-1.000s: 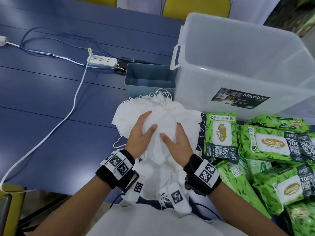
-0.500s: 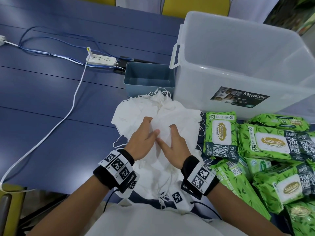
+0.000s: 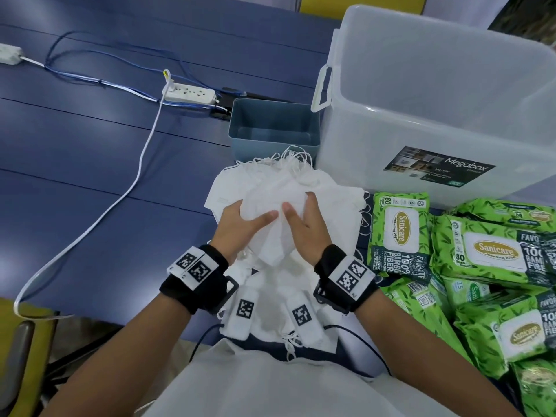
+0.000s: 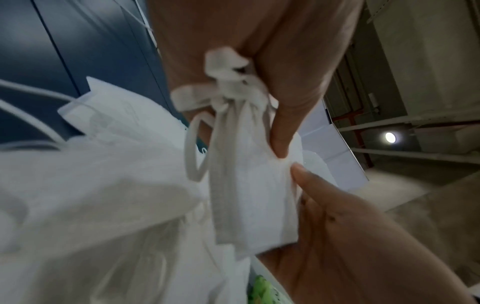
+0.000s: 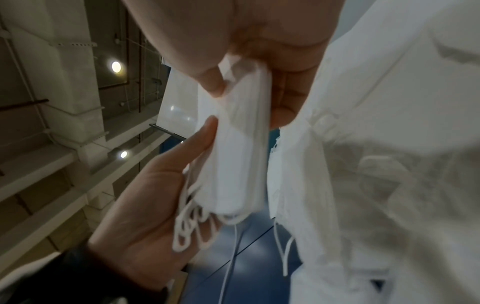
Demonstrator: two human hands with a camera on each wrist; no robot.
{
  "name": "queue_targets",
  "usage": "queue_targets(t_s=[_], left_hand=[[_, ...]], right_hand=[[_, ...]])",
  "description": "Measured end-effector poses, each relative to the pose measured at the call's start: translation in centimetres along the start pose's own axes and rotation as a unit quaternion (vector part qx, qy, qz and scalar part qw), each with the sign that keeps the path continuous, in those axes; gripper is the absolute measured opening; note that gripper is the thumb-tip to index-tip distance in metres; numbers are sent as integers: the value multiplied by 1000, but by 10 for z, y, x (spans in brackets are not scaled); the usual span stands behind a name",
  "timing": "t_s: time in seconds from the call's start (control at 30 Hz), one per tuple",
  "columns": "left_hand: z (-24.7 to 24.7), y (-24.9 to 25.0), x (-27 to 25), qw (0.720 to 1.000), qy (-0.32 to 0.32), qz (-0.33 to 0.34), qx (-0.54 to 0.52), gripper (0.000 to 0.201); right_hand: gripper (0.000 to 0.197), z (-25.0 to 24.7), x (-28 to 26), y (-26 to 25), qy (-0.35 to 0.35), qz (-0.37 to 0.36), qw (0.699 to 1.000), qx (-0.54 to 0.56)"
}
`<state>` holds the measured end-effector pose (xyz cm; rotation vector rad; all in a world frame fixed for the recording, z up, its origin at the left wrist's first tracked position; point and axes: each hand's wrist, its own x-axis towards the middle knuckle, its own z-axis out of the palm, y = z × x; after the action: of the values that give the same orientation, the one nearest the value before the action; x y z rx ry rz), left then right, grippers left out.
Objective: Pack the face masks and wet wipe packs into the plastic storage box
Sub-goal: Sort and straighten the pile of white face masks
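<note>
Hands, left (image 3: 240,227) and right (image 3: 304,228), both clamped on white face masks (image 3: 279,194) beside the plastic storage box (image 3: 451,94).

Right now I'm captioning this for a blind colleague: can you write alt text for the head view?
Both hands, left hand and right hand, grip a small stack of white face masks over a larger mask pile on a blue table. Green Sanicare wet wipe packs lie to the right, before an empty clear Megabox storage box.
</note>
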<state>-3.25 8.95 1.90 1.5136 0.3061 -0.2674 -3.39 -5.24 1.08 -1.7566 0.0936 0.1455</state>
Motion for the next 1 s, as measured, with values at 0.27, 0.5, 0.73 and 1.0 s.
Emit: queue_targets(t_s=[0.27, 0.5, 0.73, 1.0], left_hand=[[-43, 7, 23, 991, 122, 56, 29, 21], [-69, 7, 30, 984, 168, 65, 1, 29], [-74, 10, 22, 982, 160, 86, 45, 26], [-86, 5, 16, 981, 169, 88, 48, 23]], right_hand=[[28, -35, -4, 26, -126, -45, 932, -336], [53, 9, -43, 45, -412, -219, 695, -547], [85, 43, -28, 34, -419, -176, 566, -688], [56, -4, 5, 30, -393, -89, 565, -720]])
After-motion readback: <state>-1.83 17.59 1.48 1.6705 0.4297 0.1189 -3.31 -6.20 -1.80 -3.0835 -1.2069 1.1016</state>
